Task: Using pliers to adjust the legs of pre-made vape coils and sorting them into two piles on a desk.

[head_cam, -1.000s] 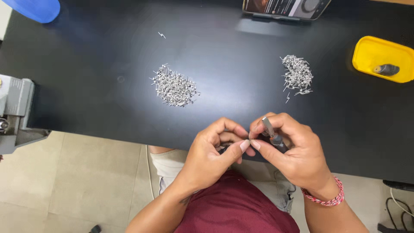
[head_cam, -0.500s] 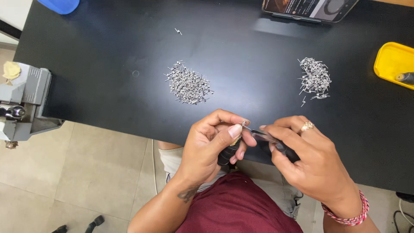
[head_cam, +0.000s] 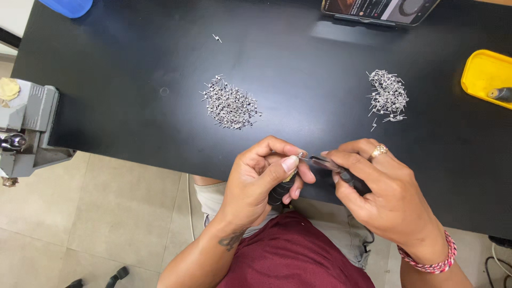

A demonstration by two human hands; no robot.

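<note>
My left hand (head_cam: 264,178) pinches a tiny silver metal pin (head_cam: 300,156) between thumb and forefinger, with a dark handle (head_cam: 278,193) showing under its fingers. My right hand (head_cam: 381,194) grips a dark slender tool (head_cam: 341,172) whose tip meets that pin. Both hands hover over the near edge of the black table (head_cam: 133,80). One heap of small metal pins (head_cam: 230,102) lies just beyond my left hand. A second heap (head_cam: 388,95) lies further right, past my right hand.
A yellow tray (head_cam: 482,72) holding a small dark part sits at the right edge. A phone (head_cam: 378,8) leans at the back. A blue item (head_cam: 66,6) is at the back left, a grey vise (head_cam: 24,130) at the left edge. One stray pin (head_cam: 216,38) lies apart.
My hands have drawn slightly apart, and the tool tip now meets the pin held by my left fingers. The camera view shifted, bringing the vise into sight.
</note>
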